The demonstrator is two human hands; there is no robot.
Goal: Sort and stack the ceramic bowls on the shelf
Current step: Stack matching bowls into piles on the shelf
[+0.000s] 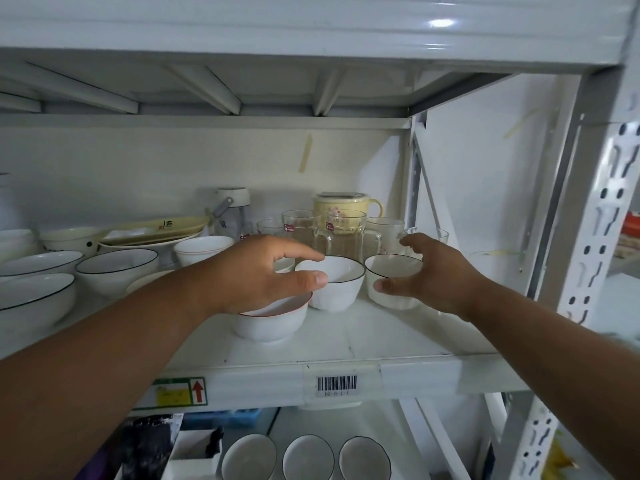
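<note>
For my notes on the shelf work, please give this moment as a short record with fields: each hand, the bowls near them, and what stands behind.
left hand: open, fingers spread over black-rimmed bowl
right hand: fingers curved round second black-rimmed bowl
red-rimmed bowl: in front, under left hand
behind: glass mugs, yellow lidded mug
shelf: white metal

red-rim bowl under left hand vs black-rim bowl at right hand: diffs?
The red-rimmed bowl is wider and nearer the shelf edge; the black-rimmed bowl is narrower, taller, further back. The left hand hovers above the first; the right hand cups the second. Both white, upright.
</note>
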